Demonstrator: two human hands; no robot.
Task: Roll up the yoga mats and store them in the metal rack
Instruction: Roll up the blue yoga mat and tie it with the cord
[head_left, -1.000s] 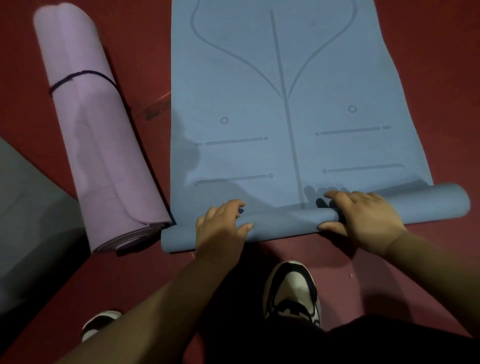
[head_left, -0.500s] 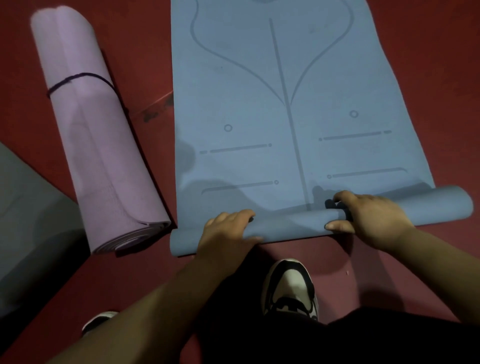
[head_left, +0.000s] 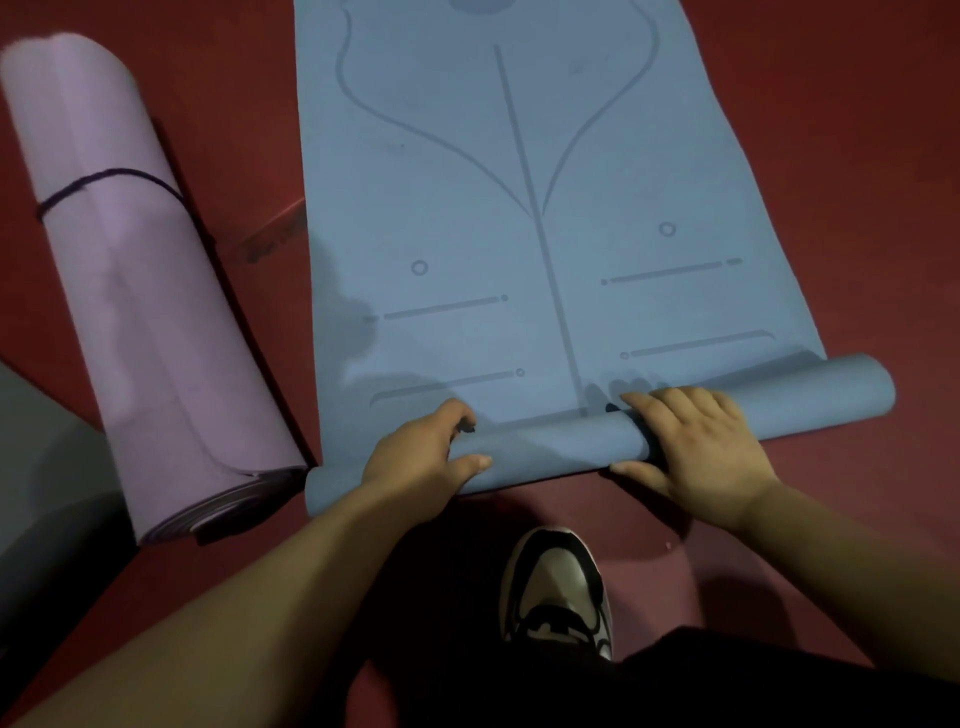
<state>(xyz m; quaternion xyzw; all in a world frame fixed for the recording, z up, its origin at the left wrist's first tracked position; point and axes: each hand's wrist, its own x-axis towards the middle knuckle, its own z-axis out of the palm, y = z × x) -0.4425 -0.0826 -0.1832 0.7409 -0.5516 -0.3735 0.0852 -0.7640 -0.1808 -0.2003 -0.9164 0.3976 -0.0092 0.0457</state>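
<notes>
A blue yoga mat (head_left: 519, 208) with printed guide lines lies flat on the red floor, its near end wound into a thin roll (head_left: 561, 441). My left hand (head_left: 421, 452) grips the roll left of its middle, fingers curled over the top and thumb on the near side. Further right, my right hand (head_left: 696, 441) wraps over the roll the same way. A purple mat (head_left: 140, 291), fully rolled and tied with a dark cord, lies to the left. No metal rack is in view.
A grey mat or pad (head_left: 36, 499) fills the lower left corner. My black and white shoe (head_left: 558, 587) stands on the red floor (head_left: 857, 156) just behind the roll, between my arms.
The blue roll has advanced slightly along the mat and grown a little thicker. Both hands have shifted their hold on it.
</notes>
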